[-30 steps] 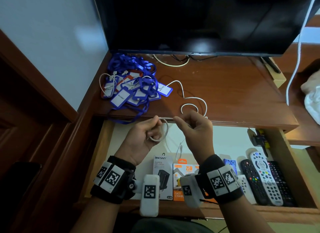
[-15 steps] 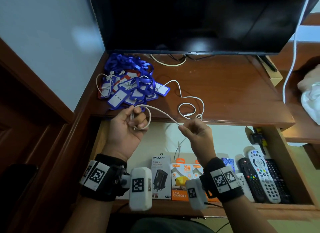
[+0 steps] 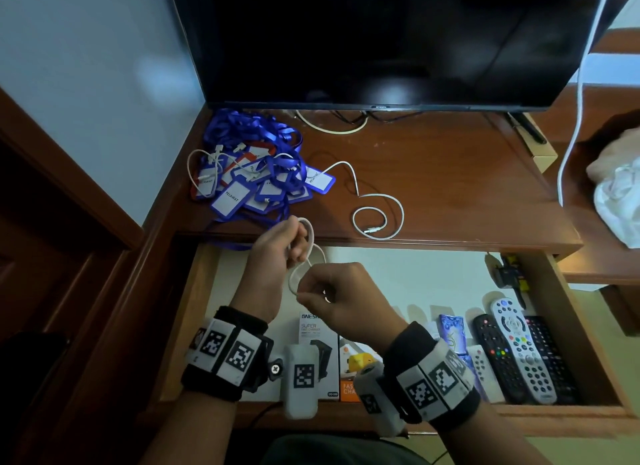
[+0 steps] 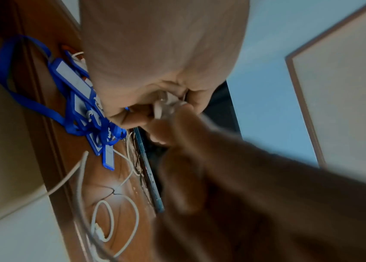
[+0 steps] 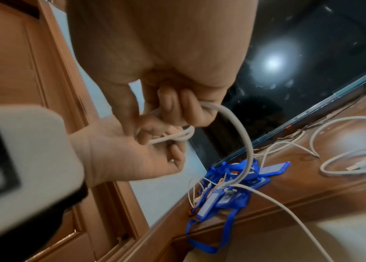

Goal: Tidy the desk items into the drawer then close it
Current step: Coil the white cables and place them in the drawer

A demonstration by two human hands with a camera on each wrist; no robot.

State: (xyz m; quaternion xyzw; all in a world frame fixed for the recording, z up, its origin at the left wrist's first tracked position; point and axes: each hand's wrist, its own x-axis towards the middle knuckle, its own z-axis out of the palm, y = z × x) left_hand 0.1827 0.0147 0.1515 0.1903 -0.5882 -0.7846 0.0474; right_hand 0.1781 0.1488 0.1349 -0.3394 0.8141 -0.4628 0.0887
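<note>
Your left hand (image 3: 273, 253) grips the coiled cable (image 3: 309, 253); your right hand (image 3: 341, 296) pinches its loop. Only the head view, lower right, shows remotes (image 3: 519, 357) in the drawer (image 3: 550, 284).

Lanyards (image 3: 254, 173) lie on desk (image 3: 433, 173) (drawer (image 3: 398, 274) open below).

Dark television (image 3: 381, 42) at the desk's back; perhaps crumpled plastic bag (image 3: 620, 201) far right.

Black wristbands (image 3: 225, 357) carry white square-coded tags; 2 white camera pods (image 3: 300, 378) with screws
</note>
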